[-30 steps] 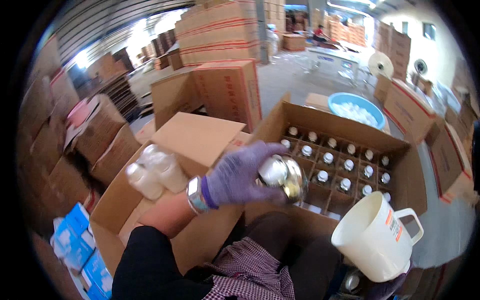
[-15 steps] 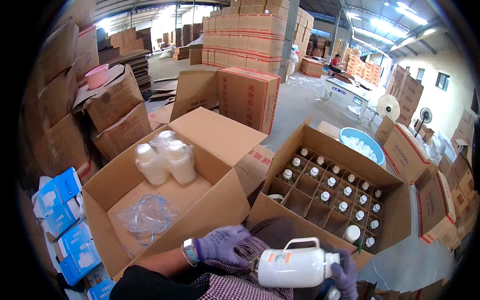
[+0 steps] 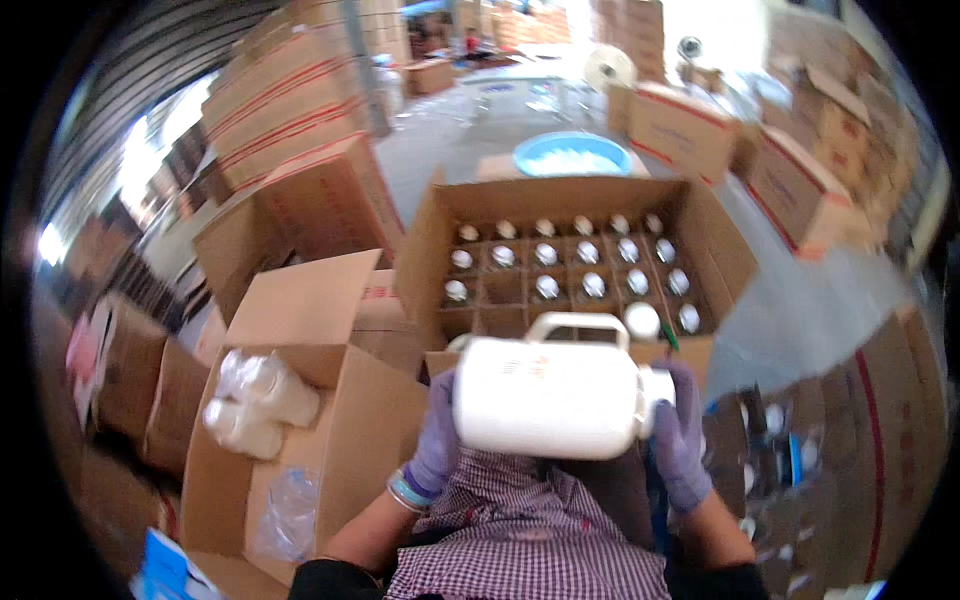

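Note:
A white jug (image 3: 545, 398) with a side handle and a white cap lies sideways in the air above my lap, its handle turned up. My left hand (image 3: 436, 435), in a purple-grey glove, is closed on the base end; part of its fingers is hidden behind the jug. At the cap end, my gloved right hand (image 3: 680, 440) grips the white cap (image 3: 657, 400). Just beyond the jug stands an open carton (image 3: 715, 250) with dividers, holding several white-capped bottles (image 3: 546, 287). Some of its cells hold no bottle.
To the left, an open carton (image 3: 375, 400) holds wrapped white jugs (image 3: 265, 395) and a clear plastic bag (image 3: 290, 510). A blue basin (image 3: 570, 145) of white pieces stands behind the divided carton. More capped bottles (image 3: 775, 418) sit low at right, beside cardboard.
The view has swung right. My left hand has come off my lap onto the jug's base, and the jug is now raised between both hands.

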Demonstrator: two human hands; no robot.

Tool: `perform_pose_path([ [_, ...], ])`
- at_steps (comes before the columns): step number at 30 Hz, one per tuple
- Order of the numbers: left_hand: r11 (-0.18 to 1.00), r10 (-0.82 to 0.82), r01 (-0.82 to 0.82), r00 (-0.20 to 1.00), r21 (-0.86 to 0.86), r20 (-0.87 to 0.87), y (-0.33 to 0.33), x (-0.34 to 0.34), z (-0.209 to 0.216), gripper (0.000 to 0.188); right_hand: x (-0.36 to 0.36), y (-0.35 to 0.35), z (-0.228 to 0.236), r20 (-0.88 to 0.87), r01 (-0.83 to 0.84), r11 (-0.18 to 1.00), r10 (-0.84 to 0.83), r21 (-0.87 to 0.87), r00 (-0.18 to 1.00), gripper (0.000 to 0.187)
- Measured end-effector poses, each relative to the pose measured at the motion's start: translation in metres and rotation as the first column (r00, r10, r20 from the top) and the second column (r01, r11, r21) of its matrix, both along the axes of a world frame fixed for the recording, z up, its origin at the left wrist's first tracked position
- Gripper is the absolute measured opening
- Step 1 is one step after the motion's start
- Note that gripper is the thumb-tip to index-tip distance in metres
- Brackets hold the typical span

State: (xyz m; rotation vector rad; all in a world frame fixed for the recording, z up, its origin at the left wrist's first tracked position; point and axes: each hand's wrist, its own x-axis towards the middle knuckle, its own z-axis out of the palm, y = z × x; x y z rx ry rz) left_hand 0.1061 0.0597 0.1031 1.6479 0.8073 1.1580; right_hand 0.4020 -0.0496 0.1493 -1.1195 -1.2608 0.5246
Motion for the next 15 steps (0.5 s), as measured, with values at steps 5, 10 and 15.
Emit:
perform_pose_path([
  [5, 0.832, -0.468, 0.484, 0.875, -0.27, 0.123, -0.004, 0.002, 0.013, 0.067, -0.037, 0.0, 0.077, 0.484, -0.262, 0.905, 0.073, 0.335, 0.872, 0.062],
  [10, 0.675, -0.358, 0.491, 0.871, -0.552, 0.337, -0.029, 0.013, -0.006, 0.073, -0.057, 0.008, 0.064, 0.247, -0.369, 0.891, 0.307, 0.265, 0.919, 0.079],
  [15, 0.634, -0.262, 0.513, 0.846, -0.579, 0.463, -0.047, -0.002, -0.011, 0.073, -0.07, 0.008, 0.06, 0.095, -0.359, 0.875, 0.347, 0.324, 0.933, 0.076],
])
